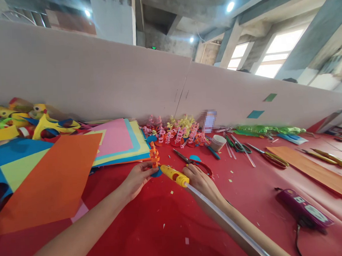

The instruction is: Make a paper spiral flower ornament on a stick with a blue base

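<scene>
My right hand (195, 175) is closed around a yellow hot glue gun (175, 175), from whose back end a long clear glue stick (219, 210) sticks out. The gun's front end points left, close to an orange paper spiral (154, 156). That spiral stands upright on a small blue paper disc (156, 173), and my left hand (141, 179) pinches it near its base. Whether glue is coming out cannot be seen. Just beyond my right hand lie red-handled scissors (198, 163), partly hidden by it.
Coloured paper sheets (114, 141) and an orange sheet (52, 177) lie left. Behind stand several pink and yellow paper spirals (178, 133) beside a tape roll (218, 143). Rightward are yellow-handled scissors (277, 159), orange paper (315, 171) and a purple corded device (305, 208). A white partition (98, 74) rises behind.
</scene>
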`<state>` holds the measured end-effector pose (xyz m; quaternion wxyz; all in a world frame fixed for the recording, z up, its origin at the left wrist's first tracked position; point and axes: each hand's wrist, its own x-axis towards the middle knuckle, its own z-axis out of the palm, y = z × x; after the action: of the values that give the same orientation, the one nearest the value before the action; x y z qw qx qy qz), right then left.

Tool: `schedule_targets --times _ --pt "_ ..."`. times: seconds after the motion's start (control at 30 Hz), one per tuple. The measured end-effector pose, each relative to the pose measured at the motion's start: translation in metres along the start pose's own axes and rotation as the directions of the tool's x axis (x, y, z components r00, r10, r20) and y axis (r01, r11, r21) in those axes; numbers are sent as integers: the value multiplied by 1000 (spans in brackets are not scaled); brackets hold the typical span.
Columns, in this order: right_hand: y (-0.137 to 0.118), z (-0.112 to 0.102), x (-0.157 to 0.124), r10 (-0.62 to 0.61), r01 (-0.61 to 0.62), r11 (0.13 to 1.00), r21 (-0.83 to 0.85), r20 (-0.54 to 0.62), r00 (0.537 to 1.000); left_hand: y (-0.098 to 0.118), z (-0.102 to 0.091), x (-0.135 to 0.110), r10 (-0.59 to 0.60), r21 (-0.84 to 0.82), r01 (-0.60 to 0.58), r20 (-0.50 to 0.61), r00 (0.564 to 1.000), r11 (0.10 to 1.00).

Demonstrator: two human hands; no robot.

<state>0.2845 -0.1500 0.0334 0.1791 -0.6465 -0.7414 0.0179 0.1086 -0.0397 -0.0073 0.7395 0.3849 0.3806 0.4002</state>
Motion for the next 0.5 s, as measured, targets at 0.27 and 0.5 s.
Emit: schedule_targets --times 0.27,0.5 --pt "39 -10 -6 366 -290 830 477 -72 928 5 3 -5 -5 -2 5 -24 1000 1000" --pt "146 -18 -31 740 -617 554 559 10 673 5 4 -6 3 16 -2 -51 999 1000"
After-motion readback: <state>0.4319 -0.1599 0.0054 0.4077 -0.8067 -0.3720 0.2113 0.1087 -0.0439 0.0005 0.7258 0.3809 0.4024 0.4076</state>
